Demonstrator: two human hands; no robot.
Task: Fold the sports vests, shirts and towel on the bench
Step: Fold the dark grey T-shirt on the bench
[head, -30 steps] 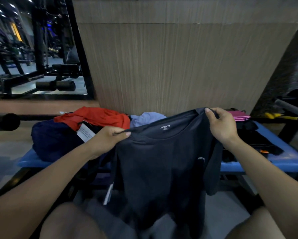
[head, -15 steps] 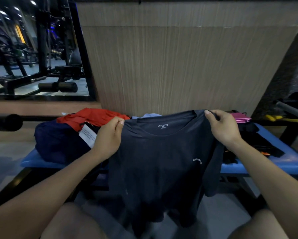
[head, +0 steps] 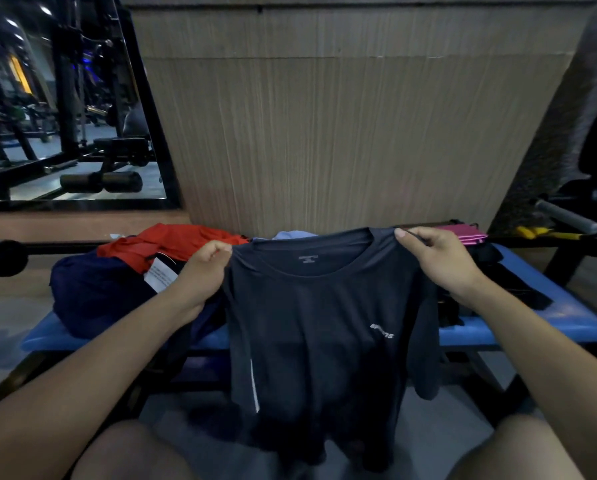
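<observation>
A dark shirt (head: 324,323) is held up by its 2 shoulders, in front of the blue bench (head: 532,327) and between the knees. The left shoulder seam is pinched by the left hand (head: 203,268), and the right shoulder is gripped by the right hand (head: 439,261), fingers curled round the cloth. The collar is stretched level between the 2 hands, and the long axis of the shirt hangs straight down from them towards the floor. Neither hand is clearly nearer. By judgement, the coming move depends on that vertical hang: the shirt would need to be laid flat before folding. On the bench behind, a navy garment (head: 99,292), a red garment (head: 172,244) and a pink item (head: 470,235) are seen, unfolded or only partly visible.
</observation>
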